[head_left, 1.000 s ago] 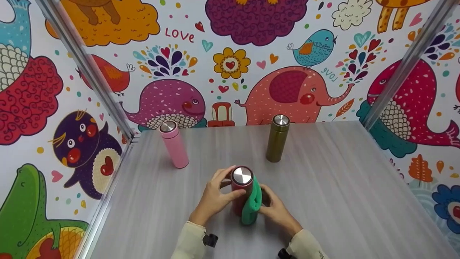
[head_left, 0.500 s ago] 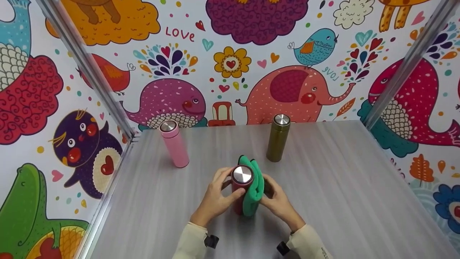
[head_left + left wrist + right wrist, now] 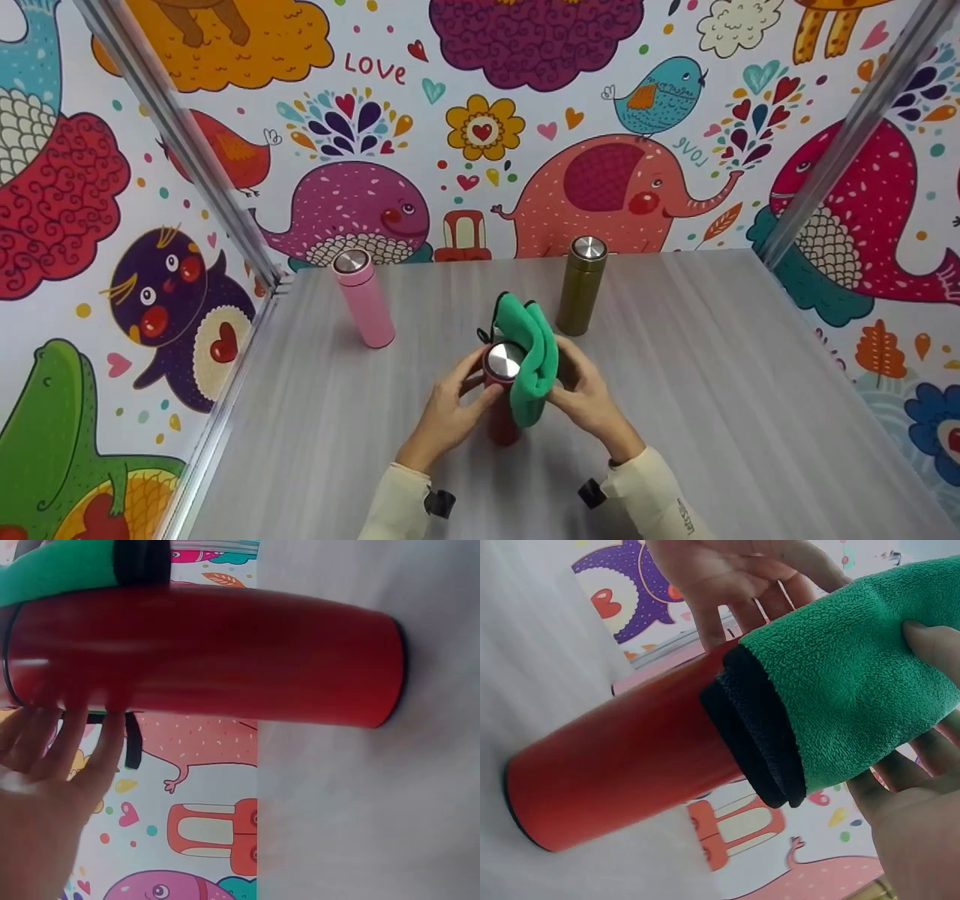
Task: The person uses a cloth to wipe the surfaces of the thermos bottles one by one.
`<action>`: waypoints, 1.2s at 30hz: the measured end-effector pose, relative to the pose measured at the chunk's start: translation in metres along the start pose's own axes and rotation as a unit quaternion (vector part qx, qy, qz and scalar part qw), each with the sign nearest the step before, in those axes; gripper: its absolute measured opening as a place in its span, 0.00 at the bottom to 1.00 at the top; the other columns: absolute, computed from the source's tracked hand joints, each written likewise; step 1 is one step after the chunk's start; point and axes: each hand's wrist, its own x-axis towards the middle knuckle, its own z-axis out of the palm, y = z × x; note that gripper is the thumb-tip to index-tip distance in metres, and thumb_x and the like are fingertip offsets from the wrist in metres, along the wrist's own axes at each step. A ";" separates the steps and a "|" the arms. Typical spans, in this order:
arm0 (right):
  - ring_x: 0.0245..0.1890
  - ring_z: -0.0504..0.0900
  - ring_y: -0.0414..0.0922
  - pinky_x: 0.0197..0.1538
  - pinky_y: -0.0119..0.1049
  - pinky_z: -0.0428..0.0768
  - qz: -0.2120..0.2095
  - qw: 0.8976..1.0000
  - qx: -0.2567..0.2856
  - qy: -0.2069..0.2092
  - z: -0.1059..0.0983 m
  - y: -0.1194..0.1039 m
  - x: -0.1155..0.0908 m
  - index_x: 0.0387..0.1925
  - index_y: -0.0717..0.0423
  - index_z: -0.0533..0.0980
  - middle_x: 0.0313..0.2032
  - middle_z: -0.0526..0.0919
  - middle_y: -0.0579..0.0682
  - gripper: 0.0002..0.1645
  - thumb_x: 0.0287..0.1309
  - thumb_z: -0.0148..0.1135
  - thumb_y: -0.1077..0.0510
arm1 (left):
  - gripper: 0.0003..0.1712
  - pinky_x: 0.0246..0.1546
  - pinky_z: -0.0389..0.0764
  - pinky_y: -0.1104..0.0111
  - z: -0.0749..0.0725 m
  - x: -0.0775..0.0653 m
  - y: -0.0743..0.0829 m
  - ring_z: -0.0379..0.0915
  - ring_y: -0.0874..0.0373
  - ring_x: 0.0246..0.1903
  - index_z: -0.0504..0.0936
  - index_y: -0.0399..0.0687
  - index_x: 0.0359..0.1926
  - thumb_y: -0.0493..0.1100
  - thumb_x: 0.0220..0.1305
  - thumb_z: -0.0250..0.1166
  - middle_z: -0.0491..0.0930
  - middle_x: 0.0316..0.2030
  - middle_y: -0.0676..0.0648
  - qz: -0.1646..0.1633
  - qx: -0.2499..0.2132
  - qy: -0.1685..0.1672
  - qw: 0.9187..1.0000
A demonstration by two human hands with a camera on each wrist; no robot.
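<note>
A red thermos flask point(image 3: 504, 427) with a shiny steel lid stands upright in front of the person, its base at the tabletop in both wrist views. The left hand point(image 3: 448, 411) grips it around the upper body, just below the lid. Against the flask's right side lies a folded green towel point(image 3: 534, 360) with dark edging. The right hand point(image 3: 592, 394) holds this towel, thumb on one face and fingers on the other, as the right wrist view point(image 3: 907, 682) shows. The towel covers part of the flask's upper side.
Behind to the left stands a pink thermos flask point(image 3: 367, 311); behind to the right, an olive-green one point(image 3: 580, 296). The grey tabletop point(image 3: 720, 405) ends at cartoon-printed walls with metal posts point(image 3: 832, 142) at the corners.
The right hand and green towel have moved up and away from the person along the flask, showing more of the towel beyond the lid. The left hand keeps its grip nearly in place.
</note>
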 end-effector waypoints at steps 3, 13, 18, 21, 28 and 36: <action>0.64 0.72 0.57 0.67 0.45 0.70 -0.016 1.000 -0.006 -0.011 -0.001 -0.002 0.003 0.71 0.64 0.62 0.64 0.70 0.63 0.40 0.59 0.67 0.72 | 0.35 0.62 0.72 0.60 -0.001 0.000 0.003 0.69 0.53 0.64 0.64 0.46 0.74 0.47 0.70 0.65 0.69 0.67 0.48 -0.013 -0.008 -0.018 1.000; 0.68 0.67 0.52 0.69 0.40 0.66 0.042 0.998 -0.007 -0.047 -0.002 0.013 -0.006 0.74 0.63 0.58 0.68 0.66 0.61 0.45 0.57 0.65 0.76 | 0.42 0.62 0.71 0.57 0.000 0.002 0.006 0.66 0.52 0.66 0.61 0.44 0.75 0.50 0.66 0.69 0.69 0.68 0.47 -0.030 -0.001 -0.029 0.999; 0.67 0.68 0.51 0.68 0.38 0.67 0.072 0.996 -0.017 -0.044 0.004 0.015 -0.020 0.73 0.61 0.60 0.67 0.69 0.58 0.42 0.60 0.64 0.74 | 0.45 0.64 0.69 0.56 0.005 0.001 0.007 0.64 0.53 0.68 0.58 0.43 0.76 0.52 0.66 0.69 0.67 0.69 0.47 -0.041 0.011 -0.026 0.999; 0.66 0.69 0.49 0.67 0.35 0.68 0.096 0.994 -0.039 -0.044 0.005 0.029 -0.032 0.74 0.59 0.60 0.67 0.69 0.56 0.42 0.61 0.65 0.71 | 0.48 0.65 0.67 0.58 0.009 0.000 0.007 0.63 0.55 0.68 0.57 0.44 0.76 0.54 0.64 0.71 0.66 0.69 0.48 -0.050 0.012 -0.021 0.998; 0.66 0.69 0.48 0.66 0.34 0.68 0.161 0.985 -0.051 -0.047 0.003 0.060 -0.056 0.74 0.63 0.57 0.67 0.68 0.59 0.41 0.65 0.65 0.66 | 0.47 0.66 0.67 0.57 0.014 0.000 0.003 0.64 0.55 0.67 0.59 0.46 0.75 0.50 0.62 0.72 0.69 0.67 0.48 -0.053 -0.014 -0.009 0.998; 0.66 0.68 0.48 0.65 0.35 0.68 0.186 0.981 -0.042 -0.035 0.007 0.056 -0.059 0.75 0.58 0.57 0.68 0.68 0.56 0.42 0.65 0.65 0.64 | 0.48 0.67 0.65 0.58 0.015 -0.001 0.002 0.62 0.55 0.68 0.57 0.45 0.76 0.47 0.62 0.73 0.67 0.68 0.46 -0.078 -0.019 -0.010 0.997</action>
